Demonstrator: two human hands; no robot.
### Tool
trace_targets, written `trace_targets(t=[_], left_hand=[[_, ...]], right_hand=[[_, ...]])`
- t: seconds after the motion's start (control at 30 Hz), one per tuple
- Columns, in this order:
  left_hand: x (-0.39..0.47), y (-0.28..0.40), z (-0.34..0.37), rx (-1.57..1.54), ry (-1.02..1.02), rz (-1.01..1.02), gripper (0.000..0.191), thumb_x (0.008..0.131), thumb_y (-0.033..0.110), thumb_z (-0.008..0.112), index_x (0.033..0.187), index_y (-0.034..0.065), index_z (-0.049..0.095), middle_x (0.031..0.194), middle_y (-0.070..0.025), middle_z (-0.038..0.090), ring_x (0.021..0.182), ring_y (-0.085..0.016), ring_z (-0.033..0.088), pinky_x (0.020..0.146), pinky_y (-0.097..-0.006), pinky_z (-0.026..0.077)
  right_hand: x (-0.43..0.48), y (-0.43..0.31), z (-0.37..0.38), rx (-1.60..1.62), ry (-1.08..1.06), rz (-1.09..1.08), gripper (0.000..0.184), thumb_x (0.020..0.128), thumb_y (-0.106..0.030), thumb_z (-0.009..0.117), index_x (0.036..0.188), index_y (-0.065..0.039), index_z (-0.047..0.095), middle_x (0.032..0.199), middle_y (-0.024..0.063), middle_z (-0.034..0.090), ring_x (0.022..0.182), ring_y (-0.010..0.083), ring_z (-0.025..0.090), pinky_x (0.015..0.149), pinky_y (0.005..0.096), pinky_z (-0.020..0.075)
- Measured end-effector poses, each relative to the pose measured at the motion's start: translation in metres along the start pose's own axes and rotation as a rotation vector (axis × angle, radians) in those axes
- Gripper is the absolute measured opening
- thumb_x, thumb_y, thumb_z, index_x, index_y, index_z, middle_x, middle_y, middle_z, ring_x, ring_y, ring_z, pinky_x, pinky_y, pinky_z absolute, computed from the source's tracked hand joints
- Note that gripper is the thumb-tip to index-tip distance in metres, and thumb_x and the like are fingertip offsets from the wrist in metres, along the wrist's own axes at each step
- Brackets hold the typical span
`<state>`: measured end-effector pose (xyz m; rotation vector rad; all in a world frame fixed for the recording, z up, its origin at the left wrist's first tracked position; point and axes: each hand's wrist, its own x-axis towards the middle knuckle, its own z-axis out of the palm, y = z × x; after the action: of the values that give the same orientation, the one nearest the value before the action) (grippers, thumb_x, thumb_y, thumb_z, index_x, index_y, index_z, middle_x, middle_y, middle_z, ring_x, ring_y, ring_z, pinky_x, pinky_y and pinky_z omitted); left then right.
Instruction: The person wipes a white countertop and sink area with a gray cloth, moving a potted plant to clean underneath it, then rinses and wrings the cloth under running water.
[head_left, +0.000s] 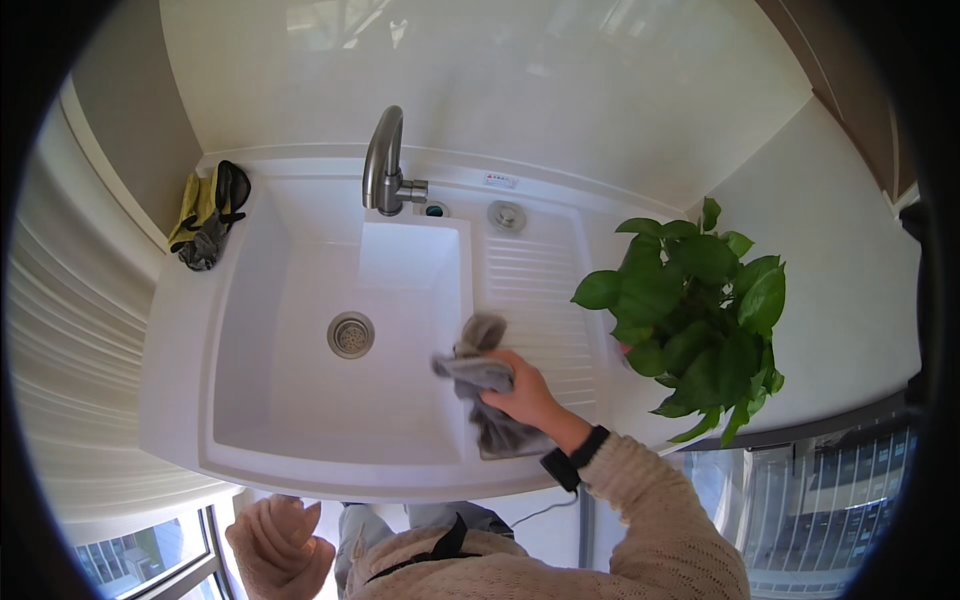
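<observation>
My right hand (523, 390) grips a bunched grey cloth (499, 420) over the near left part of the ribbed drainboard (540, 322). Part of the cloth hangs over the divider beside the white sink basin (300, 390). A black band is round my right wrist, with a small black device and a thin cable by it. Below the sink's front edge, at the lower left, is my left hand (281, 536), bent near my body; its fingers are hard to tell from the folds around it, and no held thing can be made out.
A metal faucet (386, 169) rises behind the basin, whose drain (350, 334) is uncovered. A round metal stopper (507, 216) lies at the drainboard's back. Yellow and black gloves (206, 214) rest on the left rim. A leafy green plant (697, 300) stands to the right.
</observation>
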<state>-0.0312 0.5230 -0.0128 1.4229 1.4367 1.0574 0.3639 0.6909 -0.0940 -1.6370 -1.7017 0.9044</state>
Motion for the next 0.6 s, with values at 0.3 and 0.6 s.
trace_targets(t=[0.3,0.6], left_hand=[[0.028,0.044,-0.046,0.172,-0.027,0.087,0.053,0.065,-0.016,0.071,0.107,-0.0019,0.043,0.097,-0.0119,0.057,0.101,-0.024,0.057,0.092,-0.0384,0.047],[0.049,0.051,-0.068,0.165,0.030,0.098,0.052,0.064,-0.015,0.071,0.107,-0.0017,0.045,0.095,-0.0096,0.058,0.089,-0.017,0.060,0.083,-0.0311,0.050]], right_hand=[[-0.027,0.034,-0.088,-0.137,0.614,-0.005,0.044,0.070,-0.005,0.072,0.112,-0.001,0.062,0.104,0.0143,0.068,0.097,0.0263,0.065,0.087,0.0360,0.0497],[-0.010,-0.004,0.007,0.068,0.102,0.141,0.054,0.067,-0.012,0.077,0.118,-0.005,0.060,0.107,0.0180,0.067,0.102,0.0328,0.064,0.087,0.0374,0.0498]])
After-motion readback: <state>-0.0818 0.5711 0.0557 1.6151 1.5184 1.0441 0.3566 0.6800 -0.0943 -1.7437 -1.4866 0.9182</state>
